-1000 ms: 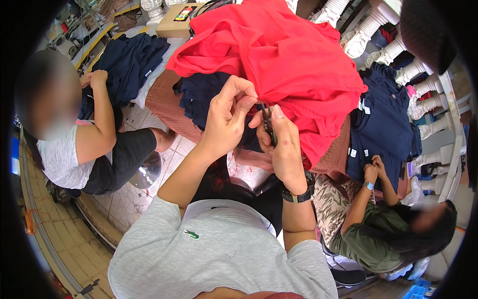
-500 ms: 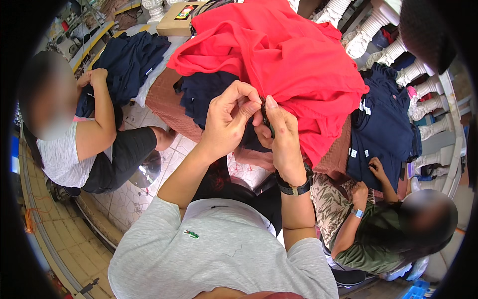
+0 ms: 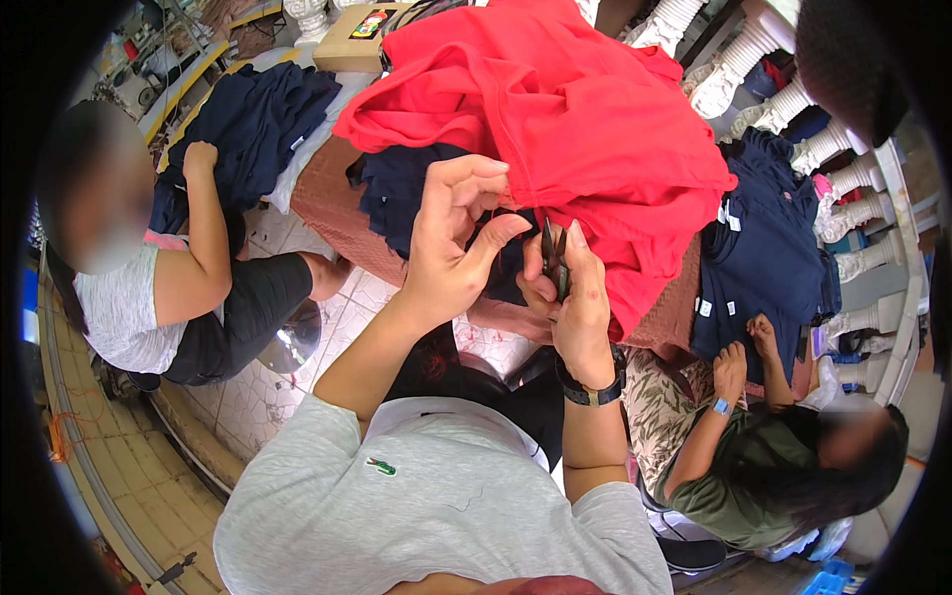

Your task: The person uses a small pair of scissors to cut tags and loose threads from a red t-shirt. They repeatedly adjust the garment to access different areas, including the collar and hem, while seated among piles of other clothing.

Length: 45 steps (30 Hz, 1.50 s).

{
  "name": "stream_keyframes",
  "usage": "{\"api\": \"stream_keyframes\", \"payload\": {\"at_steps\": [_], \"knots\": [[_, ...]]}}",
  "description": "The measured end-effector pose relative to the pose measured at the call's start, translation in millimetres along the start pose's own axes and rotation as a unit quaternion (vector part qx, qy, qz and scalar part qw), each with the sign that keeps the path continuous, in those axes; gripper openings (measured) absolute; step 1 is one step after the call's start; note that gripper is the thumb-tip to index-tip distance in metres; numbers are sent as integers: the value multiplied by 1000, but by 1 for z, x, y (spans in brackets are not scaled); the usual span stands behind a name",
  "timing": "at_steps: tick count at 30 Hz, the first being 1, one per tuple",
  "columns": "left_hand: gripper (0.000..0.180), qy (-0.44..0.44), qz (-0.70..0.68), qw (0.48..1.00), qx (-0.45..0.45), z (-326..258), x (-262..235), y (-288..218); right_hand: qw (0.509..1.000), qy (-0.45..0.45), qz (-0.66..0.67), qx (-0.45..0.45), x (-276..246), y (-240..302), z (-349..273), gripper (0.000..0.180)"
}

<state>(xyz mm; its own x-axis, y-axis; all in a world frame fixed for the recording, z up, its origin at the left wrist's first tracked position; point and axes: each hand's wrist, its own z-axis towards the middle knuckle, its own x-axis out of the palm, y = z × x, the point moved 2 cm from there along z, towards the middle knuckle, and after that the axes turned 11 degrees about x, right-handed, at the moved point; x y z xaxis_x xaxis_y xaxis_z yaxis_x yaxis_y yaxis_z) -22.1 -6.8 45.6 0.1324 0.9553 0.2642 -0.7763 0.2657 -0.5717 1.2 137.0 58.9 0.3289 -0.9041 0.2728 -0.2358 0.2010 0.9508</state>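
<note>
A large heap of red fabric [image 3: 565, 109] lies in front of me on a brown-covered table [image 3: 332, 203]. Held in my right hand [image 3: 585, 317] is a pair of small dark thread snips [image 3: 552, 256], their blades parted and pointing at the red cloth's near edge. My left hand [image 3: 446, 243] is just left of the snips, by the same edge, with thumb and forefinger apart. Its lower fingers curl inward and are partly hidden; fine red threads seem to show near them. Navy fabric [image 3: 397, 198] sticks out from under the red heap, behind my left hand.
On the left a person [image 3: 198, 238] handles a navy garment pile [image 3: 263, 124]. To the right another person [image 3: 734, 456] has both hands at navy garments [image 3: 759, 258] bearing small white tags. A cardboard box [image 3: 347, 40] stands at the back, and white balusters [image 3: 734, 69] line the right.
My hands have drawn apart, the right moving down and rightward. The snips' blades now show parted, and my left thumb and forefinger have opened. Both other people's hands have shifted slightly.
</note>
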Motion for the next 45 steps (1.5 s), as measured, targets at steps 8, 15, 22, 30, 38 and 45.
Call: {"api": "stream_keyframes", "payload": {"at_steps": [8,15,22,30,38,45], "knots": [[14,31,80,996,25,4,-4,7,999,-35,-36,-9,4,2,0,56],[6,14,-42,997,-65,4,2,-6,999,-5,-15,-30,9,1,11,55],[7,41,50,998,-17,2,-5,-1,1000,-1,-4,0,6,5,18,53],[15,-18,-23,998,-61,2,7,-8,998,-42,-38,17,11,7,-1,56],[7,-18,45,997,-54,3,1,-2,997,-63,-42,8,20,12,2,55],[5,-15,15,998,-62,0,1,-2,998,-47,-30,-19,22,8,11,49]]}}
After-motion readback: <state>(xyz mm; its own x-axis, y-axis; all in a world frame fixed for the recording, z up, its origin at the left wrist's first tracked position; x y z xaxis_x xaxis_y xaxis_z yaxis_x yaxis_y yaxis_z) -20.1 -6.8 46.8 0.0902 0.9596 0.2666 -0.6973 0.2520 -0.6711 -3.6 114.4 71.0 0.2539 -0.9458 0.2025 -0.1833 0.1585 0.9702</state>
